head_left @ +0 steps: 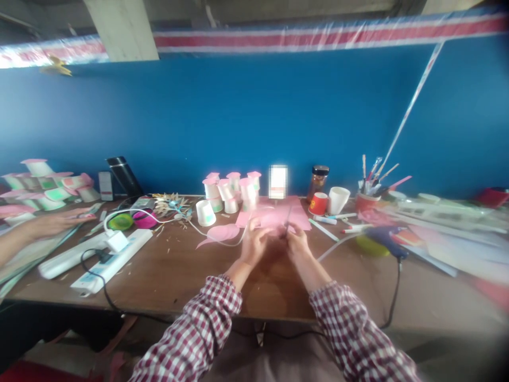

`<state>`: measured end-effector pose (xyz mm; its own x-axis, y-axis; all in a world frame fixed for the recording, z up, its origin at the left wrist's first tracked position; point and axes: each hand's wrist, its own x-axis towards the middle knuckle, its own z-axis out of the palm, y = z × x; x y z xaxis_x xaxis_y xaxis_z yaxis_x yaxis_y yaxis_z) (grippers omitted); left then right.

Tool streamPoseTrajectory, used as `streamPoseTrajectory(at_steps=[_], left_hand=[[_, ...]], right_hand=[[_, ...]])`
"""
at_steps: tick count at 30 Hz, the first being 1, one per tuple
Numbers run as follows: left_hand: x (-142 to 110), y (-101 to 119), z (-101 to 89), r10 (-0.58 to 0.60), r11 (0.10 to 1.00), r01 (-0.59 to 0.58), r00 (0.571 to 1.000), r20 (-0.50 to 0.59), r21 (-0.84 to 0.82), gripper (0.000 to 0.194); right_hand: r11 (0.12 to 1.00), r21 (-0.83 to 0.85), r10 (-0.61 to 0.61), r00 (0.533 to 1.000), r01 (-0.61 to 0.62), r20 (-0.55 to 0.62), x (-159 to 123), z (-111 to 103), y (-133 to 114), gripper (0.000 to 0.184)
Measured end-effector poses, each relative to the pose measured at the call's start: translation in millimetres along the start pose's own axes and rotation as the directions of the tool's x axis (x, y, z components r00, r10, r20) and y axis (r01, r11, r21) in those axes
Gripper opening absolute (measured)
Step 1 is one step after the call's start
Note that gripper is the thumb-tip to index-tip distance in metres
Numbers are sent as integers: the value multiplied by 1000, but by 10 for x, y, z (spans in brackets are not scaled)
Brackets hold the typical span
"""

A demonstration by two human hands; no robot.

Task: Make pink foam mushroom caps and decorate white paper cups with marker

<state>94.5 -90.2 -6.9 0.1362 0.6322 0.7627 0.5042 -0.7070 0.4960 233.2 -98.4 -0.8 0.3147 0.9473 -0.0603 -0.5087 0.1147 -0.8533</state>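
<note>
Both my hands meet over the middle of the brown table (178,276). My left hand (252,241) is closed on a piece of pink paper (270,220). My right hand (297,239) is closed round a pair of scissors (287,220) whose blades point up into the pink paper. More pink paper sheets (296,209) lie flat just behind the hands, and a cut pink shape (220,233) lies to the left. The picture is blurred, so fine detail of the fingers is unclear.
White paper cups with pink tops (233,191) stand behind. A power strip (113,260) with cables lies at left, near another person's hand (59,220). A blue glue gun (384,236), a red cup (318,203), a jar (318,180) and a brush pot (368,199) are at right.
</note>
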Motion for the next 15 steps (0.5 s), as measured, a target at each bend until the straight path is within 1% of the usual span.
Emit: streamPoseTrajectory(at_steps=[1, 2, 3, 4, 5, 6, 7, 8, 10, 12, 15], left_hand=[[1, -5, 11, -69, 995, 68, 997, -17, -68, 29], [3, -8, 20, -179, 970, 172, 984, -25, -170, 30], [6, -7, 29, -311, 910, 295, 950, -7, -290, 32], [9, -4, 37, -435, 817, 413, 899, 39, -403, 33], [12, 3, 45, -528, 710, 506, 843, 106, -490, 34], [15, 12, 51, -582, 613, 573, 793, 179, -544, 34], [17, 23, 57, -605, 543, 618, 757, 246, -569, 35], [20, 37, 61, -609, 501, 646, 736, 297, -576, 38], [26, 65, 62, -607, 445, 679, 708, 361, -584, 40], [35, 89, 54, -617, 391, 702, 680, 397, -595, 38], [53, 108, 29, -637, 335, 714, 652, 410, -615, 34]], right_hand=[[1000, -1, -14, 1000, 14, -10, -1, -2, -6, 55], [999, -7, -33, 999, 33, -21, -2, -2, -12, 55], [998, -20, -55, 998, 54, -33, -3, -3, -20, 55], [996, -37, -78, 996, 77, -47, -5, -2, -27, 54], [994, -54, -99, 993, 96, -59, -6, -2, -33, 54], [991, -69, -115, 991, 110, -69, -8, 0, -38, 54], [990, -80, -123, 990, 117, -74, -10, 1, -42, 54], [989, -88, -125, 989, 118, -76, -12, 4, -44, 55], [987, -104, -132, 989, 125, -69, -20, 11, -46, 55], [983, -124, -144, 988, 136, -56, -31, 20, -47, 55], [979, -141, -152, 987, 144, -46, -50, 33, -52, 55]])
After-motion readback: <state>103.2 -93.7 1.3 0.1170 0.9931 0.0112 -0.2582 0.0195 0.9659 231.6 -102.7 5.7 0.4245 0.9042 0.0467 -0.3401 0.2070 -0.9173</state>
